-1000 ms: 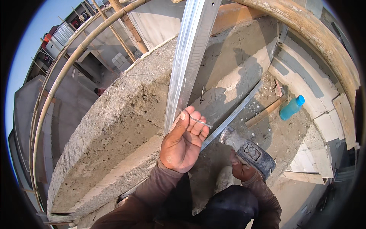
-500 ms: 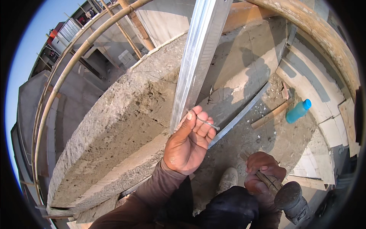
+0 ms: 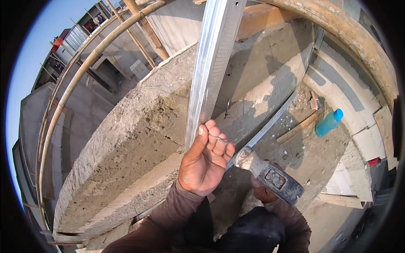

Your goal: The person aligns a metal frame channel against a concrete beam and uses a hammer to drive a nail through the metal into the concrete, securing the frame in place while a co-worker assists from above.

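Note:
My left hand (image 3: 202,168), palm turned up and fingers half curled, holds a thin grey nail (image 3: 219,139) across its fingers. Right beside those fingertips stands an upright silver metal channel (image 3: 211,63), its lower end hidden behind the hand. My right hand (image 3: 264,193) is closed around a hammer (image 3: 276,179). The heavy, worn hammer head is raised toward the camera, to the right of my left hand, and covers most of the handle and the right fingers. The hammer and the nail are apart.
A rough concrete wall (image 3: 126,139) curves along the left. Bamboo poles (image 3: 95,52) cross in front of it. On the dusty floor lie a silver strip (image 3: 274,120), a wooden stick (image 3: 299,126) and a blue bottle (image 3: 329,122). Pale blocks (image 3: 368,145) line the right side.
My right hand has lifted the hammer up and to the left, its head now near my left hand. The left hand has shifted slightly left, still holding the nail.

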{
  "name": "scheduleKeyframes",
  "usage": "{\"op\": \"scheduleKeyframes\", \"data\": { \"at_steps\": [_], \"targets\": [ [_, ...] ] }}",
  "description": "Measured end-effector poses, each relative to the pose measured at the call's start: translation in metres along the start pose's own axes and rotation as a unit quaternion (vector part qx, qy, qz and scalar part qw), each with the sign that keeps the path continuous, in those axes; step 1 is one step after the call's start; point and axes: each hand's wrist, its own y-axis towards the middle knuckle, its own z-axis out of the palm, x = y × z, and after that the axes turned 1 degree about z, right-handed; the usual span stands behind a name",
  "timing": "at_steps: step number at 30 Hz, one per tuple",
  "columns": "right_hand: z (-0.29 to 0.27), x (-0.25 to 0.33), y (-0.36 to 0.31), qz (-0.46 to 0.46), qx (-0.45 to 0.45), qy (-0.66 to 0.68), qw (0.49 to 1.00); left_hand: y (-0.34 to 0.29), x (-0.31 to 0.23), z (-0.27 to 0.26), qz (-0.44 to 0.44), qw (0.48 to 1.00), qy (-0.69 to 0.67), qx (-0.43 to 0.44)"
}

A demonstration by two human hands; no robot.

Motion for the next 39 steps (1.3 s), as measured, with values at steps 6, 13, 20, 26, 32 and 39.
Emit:
{"op": "scheduleKeyframes", "data": {
  "at_steps": [6,13,20,26,32,39],
  "targets": [
    [-0.008,0.007,0.013,-0.003,0.028,0.034,0.999,-0.001,-0.001,0.004,0.001,1.000,0.015,-0.003],
    [-0.003,0.006,0.014,-0.087,-0.060,0.229,0.968,-0.002,0.000,0.001,-0.005,1.000,0.008,-0.012],
    [-0.008,0.008,0.016,0.010,0.048,0.107,0.993,-0.001,-0.001,0.000,-0.004,0.999,0.035,-0.022],
    [0.010,-0.007,0.018,-0.163,-0.123,0.268,0.942,-0.001,-0.001,-0.001,-0.002,0.999,0.044,0.015],
    [0.017,-0.016,0.019,0.013,0.046,0.047,0.998,0.002,0.000,-0.002,0.009,0.998,0.052,0.038],
    [0.016,-0.018,0.026,-0.075,0.016,0.155,0.985,0.003,0.000,-0.006,-0.004,0.998,0.012,0.062]
  ]
}}
